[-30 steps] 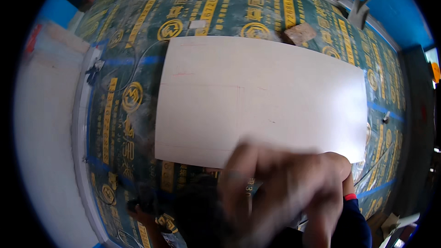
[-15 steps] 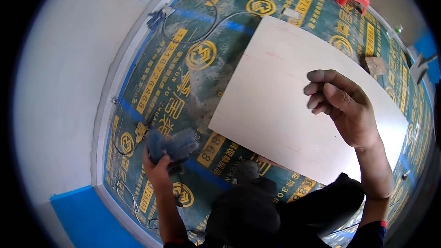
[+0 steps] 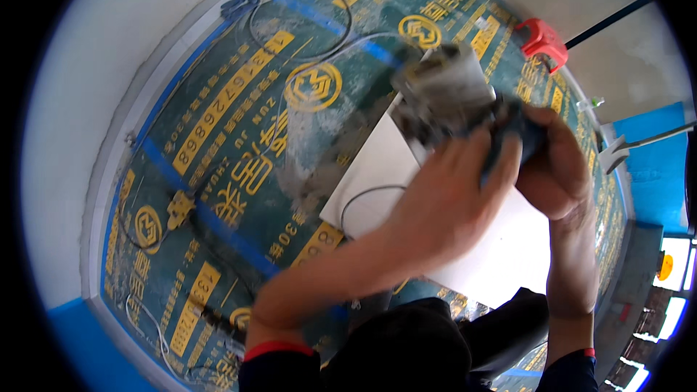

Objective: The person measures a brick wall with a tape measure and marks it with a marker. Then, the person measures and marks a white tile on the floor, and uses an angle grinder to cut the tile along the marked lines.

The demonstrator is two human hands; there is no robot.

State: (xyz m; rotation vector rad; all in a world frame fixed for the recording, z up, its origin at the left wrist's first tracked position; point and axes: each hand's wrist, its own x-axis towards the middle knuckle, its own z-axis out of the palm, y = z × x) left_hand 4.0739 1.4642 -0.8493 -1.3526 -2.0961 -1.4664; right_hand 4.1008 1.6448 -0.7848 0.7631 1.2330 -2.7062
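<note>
Both my hands hold a blurred power tool, a hand-held cutter [image 3: 450, 87] with a grey metal plate or guard and a dark blue body. My left hand [image 3: 457, 189] reaches across, its fingers closed on the near side of the body. Around the body's right end wraps my right hand [image 3: 563, 167]. The cutter is over the far part of a large white slab [image 3: 501, 247], covering its far corner; whether it touches the slab I cannot tell. A dark cord [image 3: 363, 190] curves over the slab's left edge.
Green printed floor sheeting [image 3: 218, 189] with blue tape surrounds the slab. A cable loop [image 3: 347, 25] and dark gloves [image 3: 239, 3] lie at the far left. Beyond the slab stands a red stool [image 3: 543, 43]. A pale wall [image 3: 94, 101] borders the left side.
The left hand has carried the blue-bodied cutter from the lower left up over the slab. My right hand, raised and holding nothing before, now grips it too. The view has shifted.
</note>
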